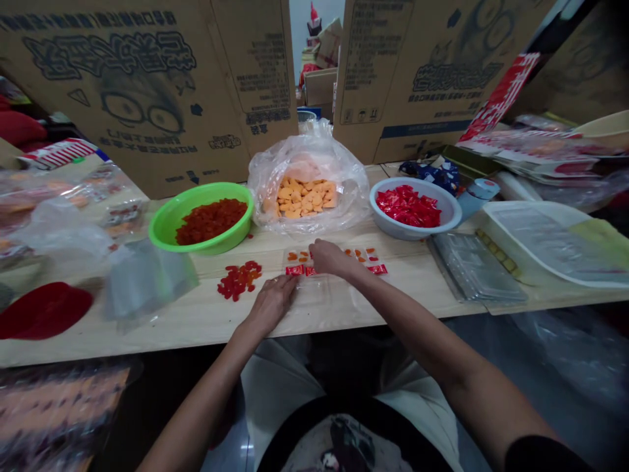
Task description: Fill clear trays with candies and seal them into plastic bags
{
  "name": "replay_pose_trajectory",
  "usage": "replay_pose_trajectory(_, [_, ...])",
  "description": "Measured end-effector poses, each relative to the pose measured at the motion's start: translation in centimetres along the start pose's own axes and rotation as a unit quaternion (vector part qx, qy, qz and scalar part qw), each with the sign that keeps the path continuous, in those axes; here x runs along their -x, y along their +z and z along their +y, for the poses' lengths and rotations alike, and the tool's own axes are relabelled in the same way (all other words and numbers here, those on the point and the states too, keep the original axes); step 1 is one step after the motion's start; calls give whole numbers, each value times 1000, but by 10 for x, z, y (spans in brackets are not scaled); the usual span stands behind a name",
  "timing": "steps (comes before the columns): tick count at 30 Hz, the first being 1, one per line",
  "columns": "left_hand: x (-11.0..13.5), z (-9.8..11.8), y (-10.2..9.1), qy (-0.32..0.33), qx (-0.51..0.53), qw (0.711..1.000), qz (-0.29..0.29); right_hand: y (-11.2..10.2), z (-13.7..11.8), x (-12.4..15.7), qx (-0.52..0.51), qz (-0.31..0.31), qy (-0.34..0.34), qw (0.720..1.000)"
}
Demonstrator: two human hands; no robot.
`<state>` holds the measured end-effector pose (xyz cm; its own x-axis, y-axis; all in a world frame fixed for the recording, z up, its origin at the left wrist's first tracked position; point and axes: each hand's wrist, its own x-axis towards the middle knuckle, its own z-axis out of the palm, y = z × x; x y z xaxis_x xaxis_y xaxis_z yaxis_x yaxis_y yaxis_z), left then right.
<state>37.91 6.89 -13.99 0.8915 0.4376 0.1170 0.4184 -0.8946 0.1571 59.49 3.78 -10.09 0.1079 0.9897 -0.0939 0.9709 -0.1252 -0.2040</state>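
A clear plastic tray (330, 288) with small compartments lies in front of me. Orange and red candies (360, 254) sit in its far compartments, and small red packets (377, 269) form a row just nearer. My right hand (330, 257) is over the middle of the tray, fingers bent down and pressed together; what they hold, if anything, is hidden. At the tray's left edge my left hand (274, 301) lies with fingers stretched out, close to the leftmost red packet. Left of it is a loose pile of red-orange candies (239, 280) on the table.
Behind the tray stand a green bowl (160, 223) of red-orange candies, a clear bag (351, 177) of orange pieces, and a pale blue bowl (457, 213) of red packets. Stacked clear trays (474, 269) and a white bin (550, 262) are right. Cardboard boxes (147, 85) line the back.
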Motion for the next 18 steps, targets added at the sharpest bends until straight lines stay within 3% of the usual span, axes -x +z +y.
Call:
replay_pose_trajectory(2, [-5,2,-3,-7,2,1000,18,-16,15,2,-20,19,36,999])
replay_pose_trajectory(5, [-13,7,-8,-7,-6,999,34,-51,58,16,-36,86,120,988])
replay_pose_trajectory(8, [-17,9,-9,5,-19,1000,-7,-84,112,41,-29,167,227,959])
replay_pose_trajectory(11, [-22,7,-10,3,-10,1000,-21,-96,144,67,-21,229,282,932])
replay_pose_trajectory(12, [-26,5,-11,-8,-4,1000,-10,-93,145,74,-24,235,262,936])
replay_pose_trajectory(14, [-38,0,-17,-41,0,999,9,-75,127,82,-43,209,155,965])
replay_pose_trajectory(16, [-56,-6,-23,-72,-6,997,0,-44,92,85,-69,148,4,987])
replay_pose_trajectory(18, [-78,-12,-27,-83,-5,996,-23,-8,52,84,-78,103,-73,989])
